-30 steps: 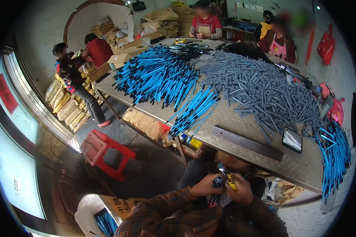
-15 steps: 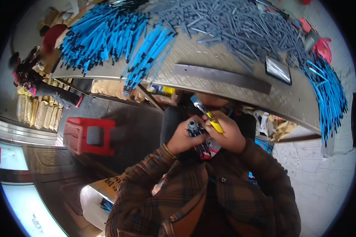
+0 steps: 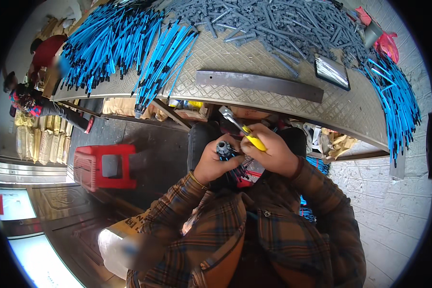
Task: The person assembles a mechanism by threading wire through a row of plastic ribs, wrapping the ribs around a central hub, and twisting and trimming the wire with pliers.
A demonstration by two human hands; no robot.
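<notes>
In front of my lap my left hand [image 3: 211,161] is closed round a grey, round-ended plastic fitting [image 3: 223,148]. Thin dark and blue rods [image 3: 237,170] trail below it, partly hidden by my fingers. My right hand [image 3: 273,151] grips a hammer by its yellow handle [image 3: 256,141]. Its silver metal head [image 3: 226,113] points up and left, above the fitting and apart from it. The fingertips of both hands are close together, and whether they touch is hard to tell.
Blue rods with black ends [image 3: 115,43], grey plastic fittings [image 3: 273,29], a flat metal bar [image 3: 259,86] and a shiny dark-edged rectangle [image 3: 332,72] lie on the bench. More blue rods [image 3: 398,105] overhang its right end. A red stool [image 3: 105,167] stands left; another person [image 3: 33,103] is farther off.
My view has shifted slightly, so the bench sits a little left. Both hands keep their holds, and the hammer's head is up and left of where it appeared before.
</notes>
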